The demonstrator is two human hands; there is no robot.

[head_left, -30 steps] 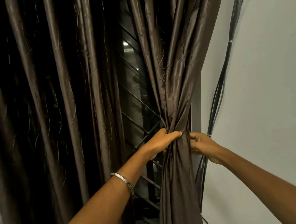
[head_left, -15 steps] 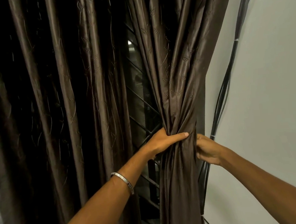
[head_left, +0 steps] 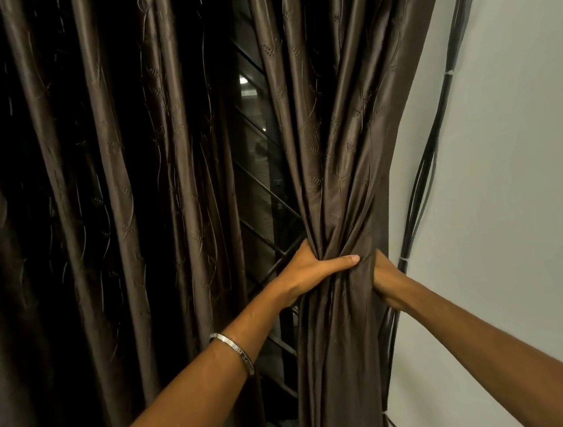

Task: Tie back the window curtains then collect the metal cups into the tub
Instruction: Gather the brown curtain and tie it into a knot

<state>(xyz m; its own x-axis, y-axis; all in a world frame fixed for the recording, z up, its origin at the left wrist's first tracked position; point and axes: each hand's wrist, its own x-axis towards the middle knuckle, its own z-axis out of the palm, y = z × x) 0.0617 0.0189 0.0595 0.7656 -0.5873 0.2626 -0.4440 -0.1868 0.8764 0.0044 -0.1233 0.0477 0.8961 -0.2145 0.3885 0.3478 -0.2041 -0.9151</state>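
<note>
Two hands, left hand point(head_left: 308, 271) and right hand point(head_left: 388, 280), clutch the gathered brown curtain point(head_left: 336, 190) beside the wall point(head_left: 518, 190).

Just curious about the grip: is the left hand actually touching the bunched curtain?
Touching. The head view shows the left hand wrapped around the gathered curtain, thumb pressed across its folds.

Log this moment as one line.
stage: curtain tie-back | left hand: gripping gathered right curtain | right hand: behind bunch | tie: none visible | cups, tub: unseen
</note>
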